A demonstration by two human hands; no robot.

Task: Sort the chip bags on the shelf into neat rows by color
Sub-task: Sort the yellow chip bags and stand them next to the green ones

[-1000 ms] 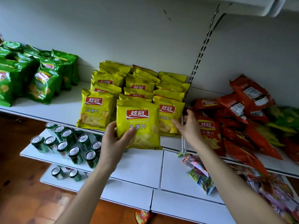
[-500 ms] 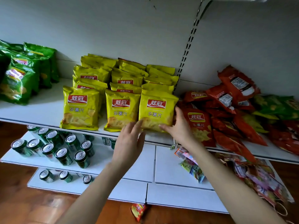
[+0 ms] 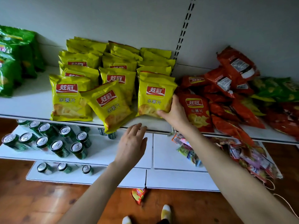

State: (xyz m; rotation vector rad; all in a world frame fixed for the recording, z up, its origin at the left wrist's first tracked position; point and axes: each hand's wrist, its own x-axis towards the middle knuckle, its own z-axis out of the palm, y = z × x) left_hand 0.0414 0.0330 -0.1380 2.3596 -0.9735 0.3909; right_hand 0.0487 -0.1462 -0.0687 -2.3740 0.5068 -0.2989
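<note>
A person's right hand (image 3: 174, 113) grips the lower right corner of a yellow bag (image 3: 155, 94) standing at the front of the shelf (image 3: 32, 105). The thumb lies across the bag's face and the fingers curl round its right edge. The left hand (image 3: 131, 141), at 7 o'clock from the right, hovers palm down with fingers straight and loosely spread, holding nothing; its fingertips reach the shelf's front lip.

At 11 o'clock from the left hand a tilted bag (image 3: 110, 105), also yellow, lies askew with its lower corner hanging over the lip. At 9 o'clock from that one a third bag (image 3: 69, 97) stands square to the edge. Behind these three, yellow rows (image 3: 118, 62) run back to the wall at 12 o'clock.

Just beside the right hand at 3 o'clock a red pile (image 3: 226, 94) lies jumbled, some bags showing their back labels, with green strays (image 3: 275, 89) mixed in at its far end. A green stack (image 3: 14, 62) fills the shelf's 9 o'clock end.

On the lower shelf (image 3: 100, 152), cans (image 3: 56, 146) stand at 9 o'clock from the left hand, and mixed packets (image 3: 249, 159) lie at 4 o'clock from the right. A fallen bag (image 3: 139, 194) rests on the wooden floor (image 3: 32, 199) at 6 o'clock, near the person's feet (image 3: 165, 212).
</note>
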